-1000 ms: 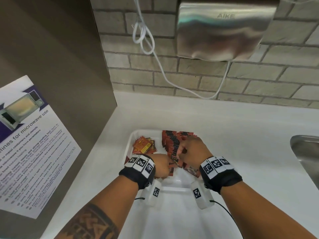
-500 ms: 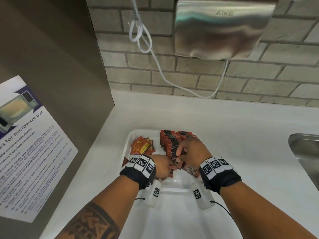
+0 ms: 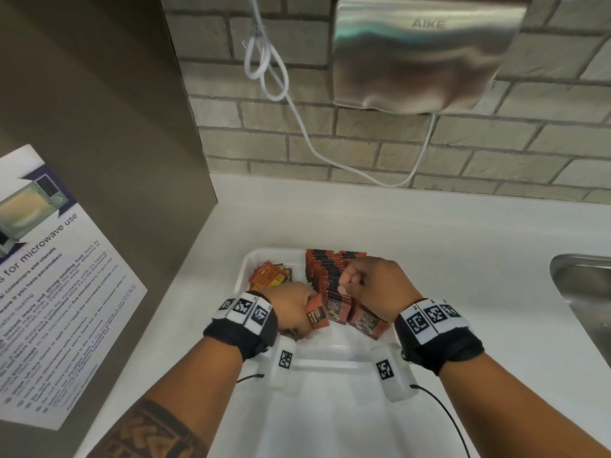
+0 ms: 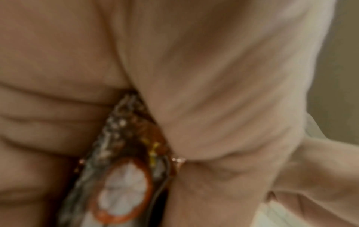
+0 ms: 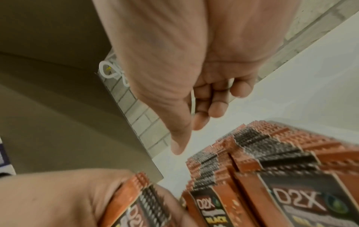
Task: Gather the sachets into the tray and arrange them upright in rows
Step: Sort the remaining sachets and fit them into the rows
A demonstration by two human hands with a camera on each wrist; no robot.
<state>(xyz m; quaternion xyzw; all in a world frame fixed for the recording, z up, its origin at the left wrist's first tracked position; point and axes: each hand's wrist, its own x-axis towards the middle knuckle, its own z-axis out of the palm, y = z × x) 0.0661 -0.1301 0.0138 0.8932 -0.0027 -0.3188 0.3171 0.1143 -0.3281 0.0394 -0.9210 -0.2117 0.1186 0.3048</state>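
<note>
gripping a small stack of sachets, the left hand sat low in the white tray on the surface. right hand hovered over the upright sachet rows, fingers curled together, empty. loose orange sachets lay far-left in tray.

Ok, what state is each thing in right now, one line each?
left hand: grips a small bunch of sachets.
right hand: fingers curled, holding nothing, over the rows.
upright sachets: standing in rows in the tray.
loose sachets: lying flat at the tray's far left.
tray: near part bare.
</note>
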